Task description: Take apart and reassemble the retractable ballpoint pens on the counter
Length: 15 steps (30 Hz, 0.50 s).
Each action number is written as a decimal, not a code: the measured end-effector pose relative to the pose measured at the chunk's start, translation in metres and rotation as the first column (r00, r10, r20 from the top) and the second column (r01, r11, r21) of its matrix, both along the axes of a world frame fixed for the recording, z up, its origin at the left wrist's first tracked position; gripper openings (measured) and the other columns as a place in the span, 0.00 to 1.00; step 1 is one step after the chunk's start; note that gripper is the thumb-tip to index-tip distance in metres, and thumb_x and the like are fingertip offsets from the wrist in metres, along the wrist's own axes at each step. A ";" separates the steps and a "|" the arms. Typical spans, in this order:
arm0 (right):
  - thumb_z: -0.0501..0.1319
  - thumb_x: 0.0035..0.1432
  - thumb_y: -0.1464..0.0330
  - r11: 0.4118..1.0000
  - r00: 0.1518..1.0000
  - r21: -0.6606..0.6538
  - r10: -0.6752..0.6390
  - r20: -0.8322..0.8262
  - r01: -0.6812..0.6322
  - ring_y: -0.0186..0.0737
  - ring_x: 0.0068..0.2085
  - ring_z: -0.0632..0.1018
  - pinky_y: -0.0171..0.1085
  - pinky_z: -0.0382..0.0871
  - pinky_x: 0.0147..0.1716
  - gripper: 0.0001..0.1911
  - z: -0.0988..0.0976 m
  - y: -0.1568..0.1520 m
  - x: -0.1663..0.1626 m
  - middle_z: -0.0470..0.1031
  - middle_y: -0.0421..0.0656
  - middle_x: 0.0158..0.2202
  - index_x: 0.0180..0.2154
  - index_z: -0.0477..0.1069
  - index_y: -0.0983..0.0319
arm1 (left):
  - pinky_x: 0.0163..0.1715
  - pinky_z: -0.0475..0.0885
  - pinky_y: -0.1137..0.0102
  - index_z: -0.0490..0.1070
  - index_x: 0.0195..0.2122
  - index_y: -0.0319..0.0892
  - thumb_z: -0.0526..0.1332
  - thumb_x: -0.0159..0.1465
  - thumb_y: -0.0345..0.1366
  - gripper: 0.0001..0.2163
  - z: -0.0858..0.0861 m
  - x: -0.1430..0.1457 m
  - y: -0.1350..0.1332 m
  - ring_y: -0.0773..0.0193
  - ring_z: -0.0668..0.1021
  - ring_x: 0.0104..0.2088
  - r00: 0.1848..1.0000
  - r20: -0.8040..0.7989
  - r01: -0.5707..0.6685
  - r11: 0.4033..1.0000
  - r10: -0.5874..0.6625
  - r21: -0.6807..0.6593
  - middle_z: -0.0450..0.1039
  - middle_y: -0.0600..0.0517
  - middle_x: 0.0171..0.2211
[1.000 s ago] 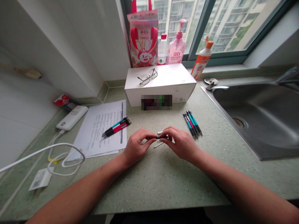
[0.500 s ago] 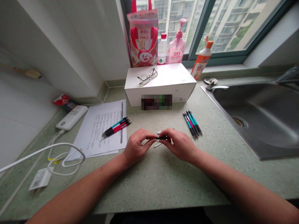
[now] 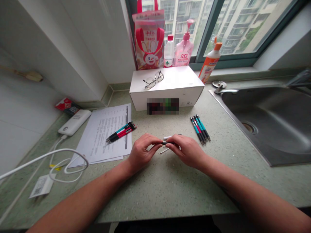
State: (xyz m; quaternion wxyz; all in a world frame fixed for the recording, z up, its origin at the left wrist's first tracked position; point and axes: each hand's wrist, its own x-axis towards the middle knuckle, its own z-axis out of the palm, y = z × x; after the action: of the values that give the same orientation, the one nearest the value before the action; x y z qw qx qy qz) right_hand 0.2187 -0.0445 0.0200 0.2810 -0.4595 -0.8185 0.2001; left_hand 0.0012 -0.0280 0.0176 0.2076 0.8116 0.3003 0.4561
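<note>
My left hand (image 3: 142, 152) and my right hand (image 3: 187, 149) meet over the green countertop (image 3: 165, 187), both pinched on one short black pen part (image 3: 167, 142) held level between their fingertips. Under the hands lie loose pen pieces: a thin white refill (image 3: 170, 137) behind them and a slim tip (image 3: 164, 150) just below. A bundle of several teal, pink and black pens (image 3: 200, 128) lies to the right of my right hand. Another bundle of pens (image 3: 120, 132) rests on a printed sheet of paper (image 3: 104, 136) to the left.
A white box (image 3: 167, 85) with glasses (image 3: 153, 79) on top stands behind the hands. Bottles and a red gift bag (image 3: 149, 40) line the window sill. A steel sink (image 3: 269, 119) fills the right. A power bank (image 3: 74, 122), a white cable (image 3: 55, 158) and a charger lie at the left.
The hands have hardly moved; my right hand's fingers have shifted slightly on the black pen part, and the white refill behind them shows a little more.
</note>
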 end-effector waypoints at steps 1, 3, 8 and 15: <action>0.56 0.70 0.61 1.000 1.000 0.010 0.008 0.007 -0.008 0.39 0.37 0.79 0.37 0.68 0.36 0.11 0.000 0.000 0.000 0.80 0.44 0.37 0.42 0.74 0.59 | 0.37 0.75 0.67 0.77 0.41 0.42 0.67 0.65 0.30 0.04 0.000 0.000 0.000 0.63 0.80 0.35 1.000 -0.001 -0.005 1.000 0.005 0.000 0.81 0.49 0.34; 0.57 0.69 0.60 1.000 1.000 0.010 0.007 -0.001 -0.007 0.37 0.34 0.79 0.36 0.68 0.35 0.12 -0.001 0.000 0.000 0.80 0.44 0.38 0.46 0.73 0.59 | 0.37 0.76 0.67 0.77 0.41 0.42 0.66 0.65 0.30 0.04 0.001 0.000 0.000 0.62 0.80 0.35 1.000 -0.004 -0.014 1.000 0.014 -0.003 0.81 0.49 0.34; 0.60 0.67 0.61 1.000 0.999 -0.001 -0.028 -0.045 0.028 0.35 0.29 0.76 0.35 0.67 0.30 0.10 0.000 -0.001 0.001 0.79 0.42 0.35 0.44 0.72 0.60 | 0.36 0.76 0.67 0.77 0.41 0.42 0.66 0.66 0.31 0.04 0.000 0.000 0.000 0.63 0.80 0.34 1.000 0.005 -0.015 1.000 0.015 -0.006 0.81 0.49 0.34; 0.60 0.67 0.60 1.000 0.999 -0.003 -0.009 -0.043 0.009 0.34 0.29 0.76 0.35 0.67 0.31 0.13 0.001 0.000 0.001 0.79 0.43 0.36 0.48 0.72 0.60 | 0.36 0.76 0.66 0.78 0.41 0.42 0.66 0.66 0.32 0.03 0.000 0.000 0.000 0.62 0.81 0.34 1.000 0.002 -0.028 0.999 0.028 -0.023 0.81 0.48 0.34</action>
State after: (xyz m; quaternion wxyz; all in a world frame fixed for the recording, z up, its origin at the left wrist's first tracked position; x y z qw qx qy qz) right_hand 0.2197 -0.0446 0.0206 0.2989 -0.4593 -0.8097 0.2098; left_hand 0.0010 -0.0277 0.0179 0.2109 0.8044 0.3169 0.4562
